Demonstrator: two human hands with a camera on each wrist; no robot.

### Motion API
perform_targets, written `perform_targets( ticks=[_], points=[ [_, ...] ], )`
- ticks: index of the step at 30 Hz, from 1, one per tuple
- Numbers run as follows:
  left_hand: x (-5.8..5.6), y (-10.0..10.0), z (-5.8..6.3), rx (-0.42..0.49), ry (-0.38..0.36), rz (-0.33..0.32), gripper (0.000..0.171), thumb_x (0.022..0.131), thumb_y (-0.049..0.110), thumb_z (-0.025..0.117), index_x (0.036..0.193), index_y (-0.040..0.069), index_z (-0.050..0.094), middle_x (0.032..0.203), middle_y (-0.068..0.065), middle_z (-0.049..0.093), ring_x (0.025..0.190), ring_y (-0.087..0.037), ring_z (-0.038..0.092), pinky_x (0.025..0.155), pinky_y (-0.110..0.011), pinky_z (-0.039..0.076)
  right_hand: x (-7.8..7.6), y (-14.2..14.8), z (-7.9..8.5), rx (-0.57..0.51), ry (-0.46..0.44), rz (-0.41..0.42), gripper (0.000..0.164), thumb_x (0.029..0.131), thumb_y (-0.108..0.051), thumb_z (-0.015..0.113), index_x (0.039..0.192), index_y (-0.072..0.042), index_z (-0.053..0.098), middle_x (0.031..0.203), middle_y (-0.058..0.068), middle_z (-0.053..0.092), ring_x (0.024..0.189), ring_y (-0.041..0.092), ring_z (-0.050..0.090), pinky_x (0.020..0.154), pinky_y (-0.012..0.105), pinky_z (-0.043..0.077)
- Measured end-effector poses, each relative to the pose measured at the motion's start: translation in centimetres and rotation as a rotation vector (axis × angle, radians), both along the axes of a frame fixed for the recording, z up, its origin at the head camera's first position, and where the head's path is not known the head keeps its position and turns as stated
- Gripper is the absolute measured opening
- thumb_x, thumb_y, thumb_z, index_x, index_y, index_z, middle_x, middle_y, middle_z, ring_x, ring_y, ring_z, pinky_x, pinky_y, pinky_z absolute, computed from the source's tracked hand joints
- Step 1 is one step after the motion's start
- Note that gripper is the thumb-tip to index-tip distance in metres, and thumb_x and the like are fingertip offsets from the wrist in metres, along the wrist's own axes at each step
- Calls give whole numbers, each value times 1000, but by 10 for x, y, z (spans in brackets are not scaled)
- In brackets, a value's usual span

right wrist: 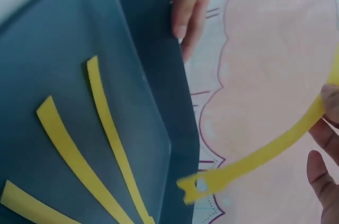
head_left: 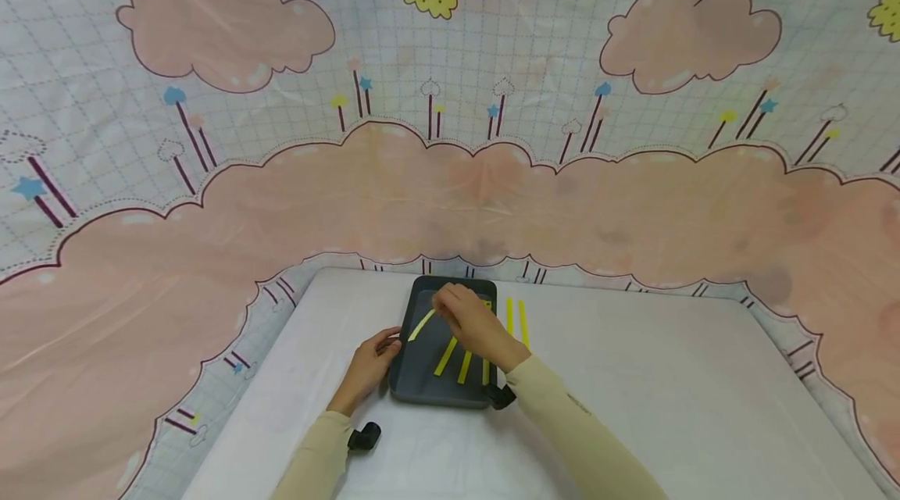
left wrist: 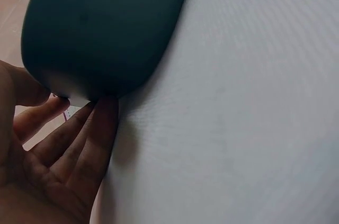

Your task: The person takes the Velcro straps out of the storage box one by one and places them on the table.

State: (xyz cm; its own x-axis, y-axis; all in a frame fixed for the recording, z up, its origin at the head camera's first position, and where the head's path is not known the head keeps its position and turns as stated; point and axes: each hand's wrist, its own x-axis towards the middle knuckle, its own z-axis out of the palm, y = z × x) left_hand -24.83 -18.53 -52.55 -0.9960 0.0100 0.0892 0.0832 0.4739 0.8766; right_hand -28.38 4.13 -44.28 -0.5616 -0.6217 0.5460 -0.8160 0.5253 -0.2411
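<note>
The right sleeve lies nearest, running in from about five o'clock toward a dark grey rectangular tray on the white table. Over the tray, the right hand pinches one yellow strap between thumb and fingers; its holed, notched end, like that of a hook-and-loop cable tie, hangs free toward ten o'clock. Three similar straps lie fanned inside the tray, their near ends between four and six o'clock. Two more straps lie on the table just beyond the rim, near three o'clock. At nine o'clock the left hand touches the tray's side, fingers fairly straight.

The step in hand looks like handling a single strap while the tray is steadied; whether it is going in or out cannot be told. The next move seems to call for a firm pinch, with the loose end clear of the fanned straps.
</note>
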Motion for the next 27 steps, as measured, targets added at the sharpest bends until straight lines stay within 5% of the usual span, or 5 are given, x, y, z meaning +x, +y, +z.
perform_targets(
  ticks=[9,18,27],
  points=[
    [-1,1,-2,2,-8,-3,37,99,13,58,135,4,58,121,-20,68,114,-34,66,98,-49,51,1,6,-6,-120,-47,-9,9,101,-17,52,99,-9,54,93,2,58,80,13,53,72,27,48],
    [0,1,-3,-1,-12,1,37,99,14,59,135,4,58,121,-20,68,114,-35,65,99,-50,50,7,13,-16,-303,-197,-73,7,95,-11,62,98,-12,56,89,1,60,74,10,51,64,22,45],
    [-1,0,-5,4,-20,1,37,99,16,58,135,6,58,122,-19,68,115,-34,65,99,-49,51,11,25,-18,-460,-350,-161,15,96,-12,62,110,-9,60,93,5,65,83,13,60,72,24,53]
  ],
)
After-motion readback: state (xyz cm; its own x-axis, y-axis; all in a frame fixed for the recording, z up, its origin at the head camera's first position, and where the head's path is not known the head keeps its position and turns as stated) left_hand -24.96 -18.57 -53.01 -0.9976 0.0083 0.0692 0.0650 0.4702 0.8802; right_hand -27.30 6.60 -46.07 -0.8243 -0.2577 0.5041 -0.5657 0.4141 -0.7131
